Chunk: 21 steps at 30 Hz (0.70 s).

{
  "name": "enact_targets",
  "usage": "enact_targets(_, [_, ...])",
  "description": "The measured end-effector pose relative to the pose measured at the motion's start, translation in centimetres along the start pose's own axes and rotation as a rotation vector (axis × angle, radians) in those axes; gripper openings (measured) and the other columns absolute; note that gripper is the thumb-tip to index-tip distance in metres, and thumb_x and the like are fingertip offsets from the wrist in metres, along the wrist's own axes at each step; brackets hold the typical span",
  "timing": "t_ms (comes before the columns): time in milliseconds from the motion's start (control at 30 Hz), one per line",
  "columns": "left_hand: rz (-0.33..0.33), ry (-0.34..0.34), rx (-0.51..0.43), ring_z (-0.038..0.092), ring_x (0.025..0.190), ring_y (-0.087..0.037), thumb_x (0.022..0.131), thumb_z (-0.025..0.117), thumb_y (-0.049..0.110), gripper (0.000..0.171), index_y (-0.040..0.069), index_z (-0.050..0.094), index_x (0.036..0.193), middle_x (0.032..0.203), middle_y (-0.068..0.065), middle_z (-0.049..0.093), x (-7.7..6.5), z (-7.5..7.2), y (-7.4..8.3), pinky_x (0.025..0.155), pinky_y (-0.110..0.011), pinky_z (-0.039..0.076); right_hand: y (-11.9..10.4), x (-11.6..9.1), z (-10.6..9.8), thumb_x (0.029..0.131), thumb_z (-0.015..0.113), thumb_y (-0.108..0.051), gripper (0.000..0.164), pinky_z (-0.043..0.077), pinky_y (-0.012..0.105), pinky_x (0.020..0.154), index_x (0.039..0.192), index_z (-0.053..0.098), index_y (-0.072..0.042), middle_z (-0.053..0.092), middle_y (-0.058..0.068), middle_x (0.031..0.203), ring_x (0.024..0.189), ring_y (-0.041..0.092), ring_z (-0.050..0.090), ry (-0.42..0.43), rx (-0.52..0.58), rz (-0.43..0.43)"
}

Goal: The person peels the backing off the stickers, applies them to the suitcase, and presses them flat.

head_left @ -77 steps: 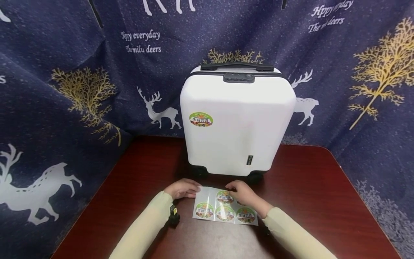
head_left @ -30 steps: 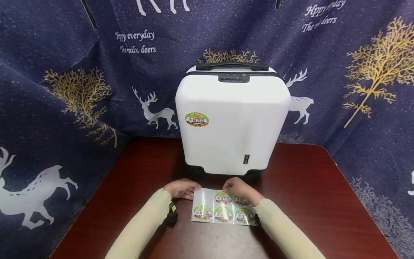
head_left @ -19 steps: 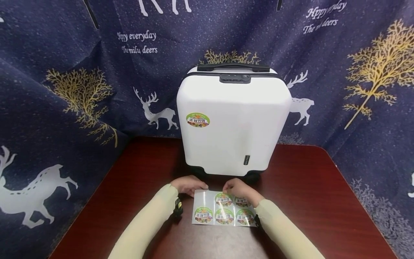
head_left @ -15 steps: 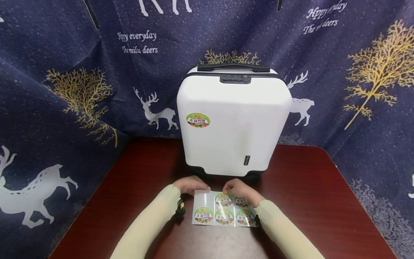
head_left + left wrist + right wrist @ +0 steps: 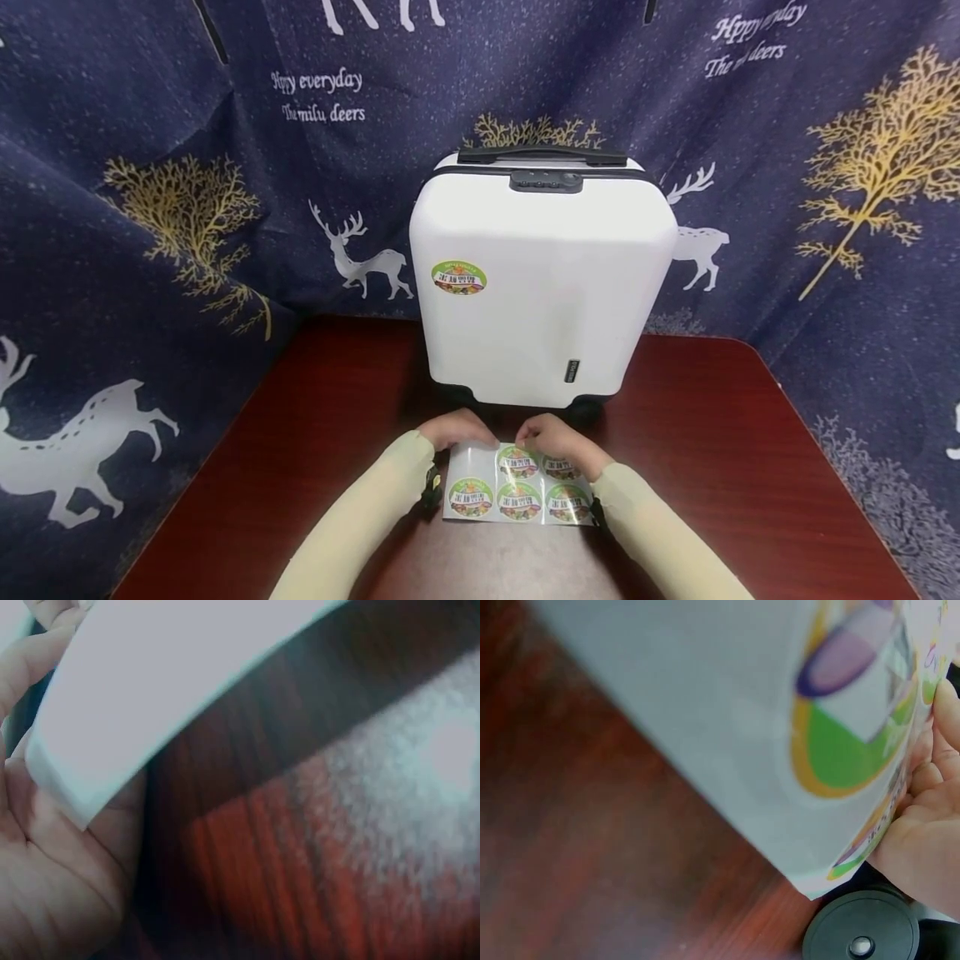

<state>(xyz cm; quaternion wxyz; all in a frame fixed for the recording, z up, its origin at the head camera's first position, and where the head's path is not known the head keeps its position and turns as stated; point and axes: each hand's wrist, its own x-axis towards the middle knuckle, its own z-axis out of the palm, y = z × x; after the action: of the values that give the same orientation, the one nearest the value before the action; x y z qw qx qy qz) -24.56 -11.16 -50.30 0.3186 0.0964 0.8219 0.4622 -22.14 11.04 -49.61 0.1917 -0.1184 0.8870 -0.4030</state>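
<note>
A white sheet of round fruit-label stickers (image 5: 468, 461) is held raised over the table, its upper left spot bare. My left hand (image 5: 454, 427) holds its far left edge; in the left wrist view, the sheet's corner (image 5: 86, 772) lies across the palm (image 5: 60, 877). With thumb and finger my right hand (image 5: 558, 442) pinches the far edge, at the top of the upper middle sticker (image 5: 518, 463). The right wrist view shows the printed side (image 5: 847, 750) close up and the thumb (image 5: 946, 712) on it. Whether that sticker's edge has lifted, I cannot tell.
Just beyond the hands a white suitcase (image 5: 540, 308) stands upright on the reddish-brown table (image 5: 712, 433). One oval-looking fruit sticker (image 5: 459, 277) is on its upper left front. A dark wheel (image 5: 861, 930) shows beside the right hand. Behind hangs a blue deer-print cloth (image 5: 315, 167).
My left hand has slid right along the sheet's far edge, closer to the right hand. The right hand has drawn slightly left and stays on the upper middle sticker's edge.
</note>
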Motion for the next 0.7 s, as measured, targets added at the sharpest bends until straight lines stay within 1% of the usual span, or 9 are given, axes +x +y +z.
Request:
enact_targets(200, [0.002,-0.014,0.005,0.064,0.064,-0.01,0.084,0.073,0.022,0.025,-0.001,0.077,0.094,0.074,-0.001,0.069,0.3,0.1,-0.2,0.06,-0.026,0.056,0.2,0.2,0.1,0.093,0.068,-0.009,0.009,0.049,0.026,0.076,0.091,0.073,-0.002,0.071,0.005,0.086,0.079,0.013,0.06,-0.006,0.002,0.001])
enact_targets(333, [0.0,-0.034,0.012,0.063,0.062,-0.01,0.084,0.073,0.022,0.025,-0.001,0.077,0.094,0.071,0.0,0.068,0.7,0.0,-0.4,0.058,-0.024,0.055,0.4,0.1,-0.2,0.094,0.067,-0.008,0.011,0.05,0.026,0.077,0.094,0.074,0.001,0.072,0.009,0.09,0.08,0.013,0.06,-0.052,0.037,-0.037])
enact_targets(433, [-0.013,-0.051,0.027,0.064,0.062,-0.011,0.084,0.074,0.023,0.026,0.0,0.077,0.094,0.072,-0.001,0.069,0.9,-0.1,-0.6,0.057,-0.025,0.055,0.3,0.0,-0.4,0.094,0.067,-0.009,0.014,0.052,0.025,0.074,0.099,0.073,0.003,0.074,0.011,0.093,0.079,0.012,0.062,-0.108,0.087,-0.057])
enact_targets(533, [-0.042,-0.071,0.018,0.065,0.065,-0.011,0.086,0.075,0.024,0.027,0.0,0.078,0.096,0.075,-0.003,0.071,1.2,-0.1,-0.7,0.06,-0.026,0.056,0.1,-0.2,-0.7,0.093,0.069,-0.01,0.017,0.054,0.025,0.071,0.104,0.072,0.003,0.075,0.013,0.095,0.078,0.012,0.064,-0.154,0.12,-0.067])
enact_targets(700, [-0.082,-0.083,0.002,0.067,0.069,-0.012,0.087,0.075,0.024,0.029,-0.001,0.078,0.099,0.08,-0.004,0.073,1.3,-0.2,-0.5,0.064,-0.026,0.058,0.0,-0.3,-0.9,0.091,0.073,-0.009,0.02,0.056,0.025,0.068,0.108,0.071,0.002,0.076,0.014,0.095,0.075,0.01,0.066,-0.179,0.105,-0.104])
